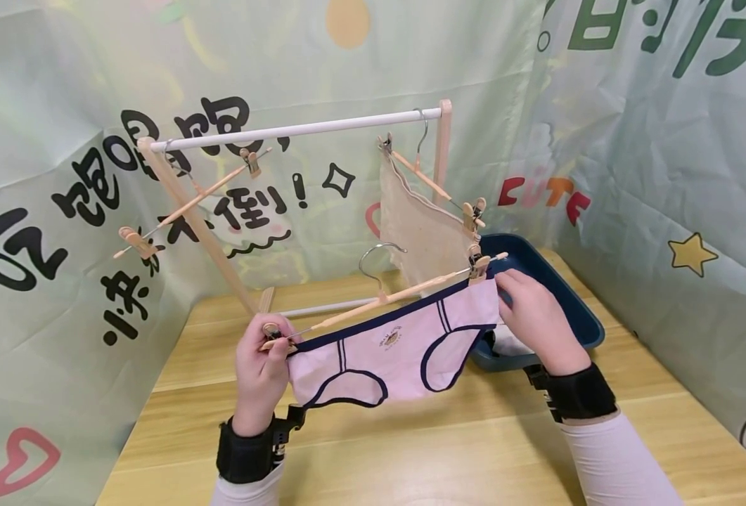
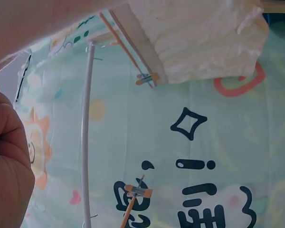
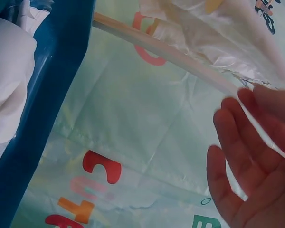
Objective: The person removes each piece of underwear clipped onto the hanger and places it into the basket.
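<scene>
One pair of pink underpants (image 1: 404,365) is hanging from one hanger (image 1: 404,289), held above the counter (image 1: 436,450). The left hand (image 1: 261,365) is pinching one clip (image 1: 273,332) at the hanger's eight o'clock end; the right hand (image 1: 540,316) seems to be pinching the underpants' two o'clock corner, its thumb partly hidden. Toward eleven o'clock, one rack (image 1: 322,128) is carrying two more hangers (image 1: 208,188), one bearing a cloth (image 1: 417,225). One blue tub (image 1: 594,334) is sitting near three o'clock.

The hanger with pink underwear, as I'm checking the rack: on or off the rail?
Off: the hanger has its hook clear of the white rail; the left hand grips one end.
</scene>
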`<action>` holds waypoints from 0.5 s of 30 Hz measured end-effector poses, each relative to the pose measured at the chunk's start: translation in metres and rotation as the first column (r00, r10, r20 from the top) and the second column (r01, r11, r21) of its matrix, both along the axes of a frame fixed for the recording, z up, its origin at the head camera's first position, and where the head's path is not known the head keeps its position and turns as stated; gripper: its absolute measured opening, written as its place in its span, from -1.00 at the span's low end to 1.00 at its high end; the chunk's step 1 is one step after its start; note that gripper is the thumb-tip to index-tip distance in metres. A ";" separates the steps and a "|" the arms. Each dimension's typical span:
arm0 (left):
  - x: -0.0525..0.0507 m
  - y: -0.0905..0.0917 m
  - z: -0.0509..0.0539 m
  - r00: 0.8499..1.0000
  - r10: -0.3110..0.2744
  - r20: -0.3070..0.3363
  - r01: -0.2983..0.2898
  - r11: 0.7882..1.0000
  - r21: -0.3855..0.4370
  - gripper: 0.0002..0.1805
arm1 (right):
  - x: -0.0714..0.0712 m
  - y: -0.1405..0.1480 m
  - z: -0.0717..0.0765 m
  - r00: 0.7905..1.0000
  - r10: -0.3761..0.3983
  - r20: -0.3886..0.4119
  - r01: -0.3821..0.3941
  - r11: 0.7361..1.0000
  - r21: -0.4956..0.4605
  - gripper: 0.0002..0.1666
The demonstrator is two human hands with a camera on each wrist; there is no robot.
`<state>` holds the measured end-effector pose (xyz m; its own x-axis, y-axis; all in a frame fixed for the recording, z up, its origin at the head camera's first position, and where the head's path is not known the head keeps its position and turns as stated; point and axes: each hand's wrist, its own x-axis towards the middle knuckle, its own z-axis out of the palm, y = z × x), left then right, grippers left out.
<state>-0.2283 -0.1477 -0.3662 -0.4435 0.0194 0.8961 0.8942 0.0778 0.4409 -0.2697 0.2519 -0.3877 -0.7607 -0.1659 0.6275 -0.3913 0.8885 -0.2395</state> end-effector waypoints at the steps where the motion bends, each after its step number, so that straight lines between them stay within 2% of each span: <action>1: -0.001 0.001 0.000 1.000 -0.005 -0.004 0.005 1.000 -0.007 -0.40 | 0.000 0.000 0.001 1.000 -0.015 -0.014 0.014 0.999 -0.029 -0.82; 3: -0.002 0.002 -0.001 1.000 -0.007 -0.013 0.006 1.000 -0.026 -0.41 | 0.001 -0.001 0.003 0.998 -0.043 -0.039 0.039 0.994 -0.101 -0.85; 6: -0.004 0.004 -0.003 1.000 0.000 -0.019 -0.001 0.999 -0.054 -0.42 | 0.005 -0.003 0.008 0.994 -0.079 -0.075 0.060 0.973 -0.225 -0.78; 9: -0.005 0.005 -0.005 1.000 -0.003 -0.003 0.003 0.997 -0.072 -0.41 | 0.009 -0.005 0.012 0.988 -0.087 -0.129 0.040 0.944 -0.328 -0.68; 12: -0.005 0.005 -0.007 0.999 -0.025 0.034 0.028 0.996 -0.083 -0.40 | 0.012 -0.006 0.014 0.975 -0.046 -0.219 -0.046 0.915 -0.401 -0.62; 15: -0.005 0.006 -0.008 0.997 -0.037 0.063 0.043 0.995 -0.094 -0.39 | 0.016 -0.008 0.017 0.950 0.039 -0.310 -0.178 0.883 -0.435 -0.55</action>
<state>-0.2334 -0.1415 -0.3746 -0.4946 0.1223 0.8605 0.8690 0.0864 0.4872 -0.2536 0.2436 -0.3708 -0.5316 0.1181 0.8387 -0.5916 0.6569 -0.4675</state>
